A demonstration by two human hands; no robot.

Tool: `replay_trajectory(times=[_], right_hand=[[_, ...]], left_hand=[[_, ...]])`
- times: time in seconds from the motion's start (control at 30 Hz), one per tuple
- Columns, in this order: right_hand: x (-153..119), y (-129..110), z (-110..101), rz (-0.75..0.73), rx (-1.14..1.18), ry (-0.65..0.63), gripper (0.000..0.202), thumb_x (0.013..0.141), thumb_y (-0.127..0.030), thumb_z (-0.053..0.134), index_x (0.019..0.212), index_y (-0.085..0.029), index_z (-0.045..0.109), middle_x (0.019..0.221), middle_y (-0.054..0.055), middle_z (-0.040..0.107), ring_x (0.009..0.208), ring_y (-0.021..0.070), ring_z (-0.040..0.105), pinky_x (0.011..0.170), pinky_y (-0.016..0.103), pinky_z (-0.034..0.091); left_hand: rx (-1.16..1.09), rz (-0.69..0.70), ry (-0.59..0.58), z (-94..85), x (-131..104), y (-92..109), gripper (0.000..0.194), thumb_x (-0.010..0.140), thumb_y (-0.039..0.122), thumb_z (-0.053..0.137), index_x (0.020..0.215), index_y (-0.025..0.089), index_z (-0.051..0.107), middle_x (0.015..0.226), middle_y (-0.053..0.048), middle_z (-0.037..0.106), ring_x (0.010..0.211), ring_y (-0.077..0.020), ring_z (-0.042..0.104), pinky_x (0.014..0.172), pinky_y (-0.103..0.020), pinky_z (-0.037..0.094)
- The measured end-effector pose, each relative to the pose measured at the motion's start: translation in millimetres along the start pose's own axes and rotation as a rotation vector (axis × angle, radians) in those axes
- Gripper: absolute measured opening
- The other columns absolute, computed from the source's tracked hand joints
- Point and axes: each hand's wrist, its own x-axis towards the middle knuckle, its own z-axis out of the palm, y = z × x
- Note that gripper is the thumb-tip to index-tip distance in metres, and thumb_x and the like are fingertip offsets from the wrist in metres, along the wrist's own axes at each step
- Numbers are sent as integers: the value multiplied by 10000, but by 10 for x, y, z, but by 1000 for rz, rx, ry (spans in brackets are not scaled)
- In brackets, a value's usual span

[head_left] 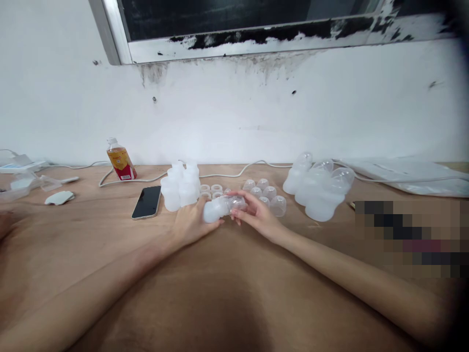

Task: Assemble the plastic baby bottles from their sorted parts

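Observation:
A milky white baby bottle [215, 210] lies on its side between my hands, its top end turned right. My left hand [189, 221] is wrapped round the bottle's body. At the other end my right hand [261, 214] grips a clear domed cap [237, 202] at the bottle's top; whether it is fully seated I cannot tell. Behind them are several white rings [217, 188], partly hidden. Several loose clear caps [269, 191] stand just beyond my right hand. Uncapped white bottles [180, 188] are grouped behind my left hand, and capped bottles [320, 198] stand at the right.
A phone [146, 202] lies left of the bottles, near a drink bottle [121, 160]. A white cable [234, 175] runs along the wall. Plastic pieces [27, 183] are at the far left, a plastic bag [410, 176] at the back right. Part of another person's hand [5, 222] shows at the left edge.

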Motion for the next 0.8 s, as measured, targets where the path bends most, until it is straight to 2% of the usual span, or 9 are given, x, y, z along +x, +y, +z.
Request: replay_trajectory(times=[0.1,0.2,0.27,0.37,0.5,0.6,0.7,0.8], right_hand=[[0,-7,-27,-28,-132,-39,361,709,-296,593,1052,-259,483,919,13,538,659,112,512,562,240,426],[5,-16,-73,-66,-211,-69,358,728,-300,571,1075,-271,487,1087,27,497,819,147,525,679,282,441],[9,-27,-106,-82,-285,-117,367,734,-303,567,1093,-281,496,1112,25,496,924,179,503,726,307,432],[13,-46,-141,-84,-352,-185,377,724,-299,579,1095,-286,516,1135,22,497,961,194,487,732,313,425],[7,-66,-141,-46,-280,-208,405,727,-290,576,1124,-290,497,1132,18,502,863,163,521,692,290,433],[-10,-90,-127,-66,-320,-224,399,734,-284,571,1125,-294,492,1126,17,507,892,171,515,694,293,435],[-27,-124,-128,-133,-412,-249,370,739,-284,570,1103,-289,503,1106,17,521,955,193,499,729,319,436],[-34,-183,-145,-245,-497,-298,359,754,-263,556,1108,-266,493,1109,26,523,1001,197,481,801,349,411]], left_hand=[[51,20,-8,0,-16,13,519,674,558,470,1054,209,421,818,-47,630,712,-234,606,550,-271,403],[90,59,-11,-6,-24,20,478,692,524,456,1036,192,431,814,-61,630,710,-247,606,553,-285,405],[119,91,-36,-21,-26,25,469,700,504,449,1037,179,436,812,-77,629,713,-260,604,551,-292,404],[125,120,-89,-57,-28,37,488,683,505,467,1035,168,451,797,-91,627,720,-276,599,552,-299,401],[15,89,-130,-105,-36,70,522,644,527,508,1027,175,469,795,-78,624,724,-266,595,551,-286,390],[-73,74,-180,-140,-45,96,504,628,536,522,981,178,492,779,-56,618,682,-229,587,515,-259,372],[-165,80,-224,-183,-42,109,485,612,546,533,929,179,521,753,-31,609,648,-201,574,491,-244,362],[-324,123,-324,-227,-31,114,425,613,510,560,882,181,546,729,-5,603,636,-174,565,495,-229,374]])
